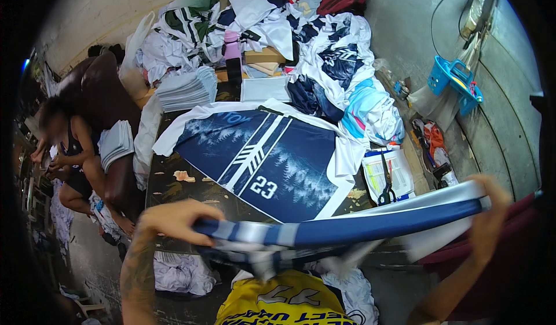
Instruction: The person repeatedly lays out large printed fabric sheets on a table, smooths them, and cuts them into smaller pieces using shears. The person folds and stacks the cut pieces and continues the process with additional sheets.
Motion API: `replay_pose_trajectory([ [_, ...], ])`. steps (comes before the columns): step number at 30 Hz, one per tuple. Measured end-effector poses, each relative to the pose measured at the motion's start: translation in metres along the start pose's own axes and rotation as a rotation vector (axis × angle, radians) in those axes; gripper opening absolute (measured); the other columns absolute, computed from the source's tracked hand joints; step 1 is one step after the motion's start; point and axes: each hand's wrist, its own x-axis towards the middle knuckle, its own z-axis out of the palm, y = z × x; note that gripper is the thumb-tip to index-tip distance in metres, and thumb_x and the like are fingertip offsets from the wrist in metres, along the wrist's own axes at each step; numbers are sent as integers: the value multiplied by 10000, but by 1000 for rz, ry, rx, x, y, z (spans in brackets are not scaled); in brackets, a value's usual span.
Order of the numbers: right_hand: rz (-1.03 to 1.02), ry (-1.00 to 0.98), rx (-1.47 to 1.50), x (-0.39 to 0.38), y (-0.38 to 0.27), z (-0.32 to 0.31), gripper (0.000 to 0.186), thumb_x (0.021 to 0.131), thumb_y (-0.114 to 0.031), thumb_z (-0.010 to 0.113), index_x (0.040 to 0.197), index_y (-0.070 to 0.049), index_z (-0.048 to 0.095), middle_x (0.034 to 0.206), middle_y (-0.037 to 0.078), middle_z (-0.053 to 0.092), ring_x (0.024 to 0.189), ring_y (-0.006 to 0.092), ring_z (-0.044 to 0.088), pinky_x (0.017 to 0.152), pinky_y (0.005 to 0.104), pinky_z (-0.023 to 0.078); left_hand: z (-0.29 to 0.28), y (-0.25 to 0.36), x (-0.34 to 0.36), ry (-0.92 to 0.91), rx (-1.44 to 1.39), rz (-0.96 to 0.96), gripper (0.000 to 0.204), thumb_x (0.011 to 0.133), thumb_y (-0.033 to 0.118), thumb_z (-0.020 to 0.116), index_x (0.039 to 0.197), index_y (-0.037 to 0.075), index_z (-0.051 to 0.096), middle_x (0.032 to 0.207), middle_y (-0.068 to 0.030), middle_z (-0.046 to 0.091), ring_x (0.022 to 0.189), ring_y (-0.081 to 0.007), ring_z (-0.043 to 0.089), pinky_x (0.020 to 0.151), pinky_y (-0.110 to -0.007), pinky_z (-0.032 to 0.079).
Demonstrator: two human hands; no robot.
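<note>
Stretched between my two hands, above the near edge of the table, is a folded navy and white printed fabric piece. My left hand is closed on its left end, and my right hand grips the right end. The fabric sags in the middle, and its lower part looks blurred. Just beyond it, a navy jersey panel with a forest print, white stripes and white edges lies spread on the dark table.
Black scissors lie on papers at the right. Behind are a stack of folded white cloth, a pink bottle and heaped garments. A blue basket hangs on the right wall. Another person sits at the left.
</note>
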Motion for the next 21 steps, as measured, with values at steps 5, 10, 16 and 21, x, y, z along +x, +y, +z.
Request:
replay_pose_trajectory([
  [5, 243, -25, -155, 93, 75, -38, 150, 963, -85, 639, 1060, -24, 735, 1047, 134, 743, 895, 183, 677, 835, 386, 558, -150, -45, 79, 635, 531, -524, 318, 851, 91, 695, 1158, 137, 760, 990, -158, 772, 927, -301, 751, 812, -462, 586],
  [10, 135, 942, -618, 39, 85, 39, 163, 953, -81, 662, 1086, -36, 745, 1045, 171, 740, 931, 333, 697, 840, 464, 541, -242, -94, 87, 1795, 850, 443, 266, 876, -3, 669, 1100, 108, 759, 1003, -122, 680, 1006, -388, 657, 899, -448, 516],
  [16, 902, -28, 54, -99, 25, 321, 439, 808, -52, 613, 1225, -80, 746, 1207, 189, 742, 1089, 420, 712, 929, 511, 566, -199, -322, 111, 1218, 737, 90, 270, 944, 28, 649, 1165, 105, 785, 1095, -170, 694, 1074, -389, 655, 968, -466, 504],
  [21, 1042, -85, -52, -136, -37, 410, 382, 828, -20, 658, 1185, -95, 769, 1139, 160, 731, 1072, 401, 699, 932, 490, 562, -178, -453, 130, 1022, 234, -56, 553, 970, -29, 537, 1427, 214, 731, 1021, -207, 662, 992, -344, 657, 927, -419, 508],
])
